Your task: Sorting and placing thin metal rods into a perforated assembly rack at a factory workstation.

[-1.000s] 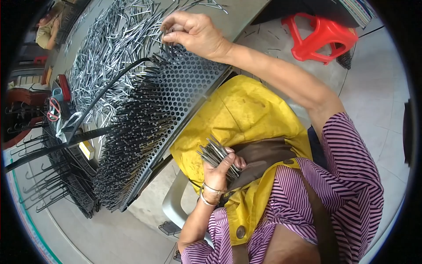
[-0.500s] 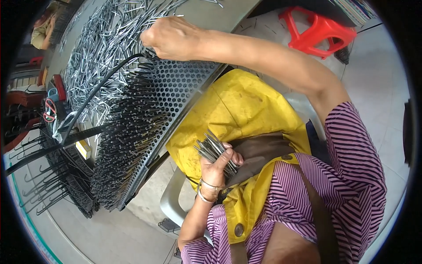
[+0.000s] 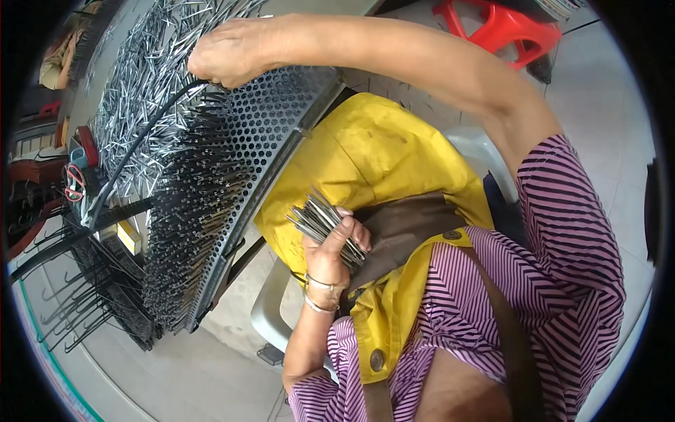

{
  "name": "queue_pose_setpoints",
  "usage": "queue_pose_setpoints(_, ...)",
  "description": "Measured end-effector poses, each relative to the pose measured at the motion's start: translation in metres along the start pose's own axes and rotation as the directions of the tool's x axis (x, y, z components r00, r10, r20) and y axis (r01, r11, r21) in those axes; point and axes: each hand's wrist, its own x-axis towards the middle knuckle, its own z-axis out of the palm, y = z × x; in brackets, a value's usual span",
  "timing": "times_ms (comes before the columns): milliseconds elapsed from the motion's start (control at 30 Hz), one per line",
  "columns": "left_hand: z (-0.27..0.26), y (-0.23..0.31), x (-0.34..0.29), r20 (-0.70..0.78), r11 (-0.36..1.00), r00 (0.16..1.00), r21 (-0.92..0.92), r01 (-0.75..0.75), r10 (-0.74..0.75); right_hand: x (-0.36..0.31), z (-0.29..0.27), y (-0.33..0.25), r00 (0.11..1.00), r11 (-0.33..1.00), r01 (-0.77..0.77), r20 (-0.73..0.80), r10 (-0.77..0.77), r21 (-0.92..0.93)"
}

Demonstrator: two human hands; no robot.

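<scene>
My left hand [image 3: 336,247], with two bracelets at the wrist, is closed around a bundle of thin metal rods [image 3: 314,214] above my yellow apron [image 3: 373,141]. My right hand [image 3: 235,53] is closed, fingers curled down, at the far end of a perforated metal plate [image 3: 281,112]. What its fingers hold, if anything, is hidden beneath the hand. Dense rows of thin dark-topped rods [image 3: 200,218] stand upright in the plate's holes on the near left side, while the holes at its far right are bare. A black cable [image 3: 151,130] runs to just beneath my right hand.
A pile of loose silvery rods [image 3: 137,91] covers the table beyond the plate. Scissors with red handles [image 3: 74,183] and a small yellow box [image 3: 129,237] lie at the left, near black wire hooks [image 3: 70,309]. A red plastic stool [image 3: 503,32] stands at the upper right.
My right hand has moved left and slightly away over the plate, still closed. My left hand and its bundle appear a little further left and up, as do the apron and stool.
</scene>
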Motion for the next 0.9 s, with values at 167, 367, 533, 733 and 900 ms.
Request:
queue_pose_setpoints(167, 0.012, 0.015, 0.006, 0.021, 0.998, 0.999, -0.049, -0.042, 0.043, -0.046, 0.011, -0.007, 0.953, 0.987, 0.074, -0.303, -0.027, 0.145)
queue_pose_setpoints(367, 0.027, 0.028, 0.012, 0.055, 0.996, 0.995, -0.059, -0.074, 0.077, -0.123, 0.018, -0.051, 0.871, 0.169, -0.489, 0.47, 0.142, 0.856)
queue_pose_setpoints(533, 0.033, 0.028, 0.013, 0.097, 0.999, 0.994, -0.003, -0.05, 0.05, -0.134, 0.028, -0.057, 0.876, -0.288, -0.368, 0.433, 0.213, 0.884)
queue_pose_setpoints(733, 0.032, 0.029, 0.015, -0.001, 0.985, 0.996, 0.146, -0.088, 0.089, -0.139, 0.022, -0.052, 0.832, -0.273, -0.389, 0.463, 0.307, 0.88)
queue_pose_setpoints(900, 0.034, 0.032, 0.015, -0.042, 0.984, 0.998, 0.173, -0.047, 0.055, -0.146, 0.018, -0.048, 0.8, -0.26, -0.438, 0.505, 0.324, 0.86)
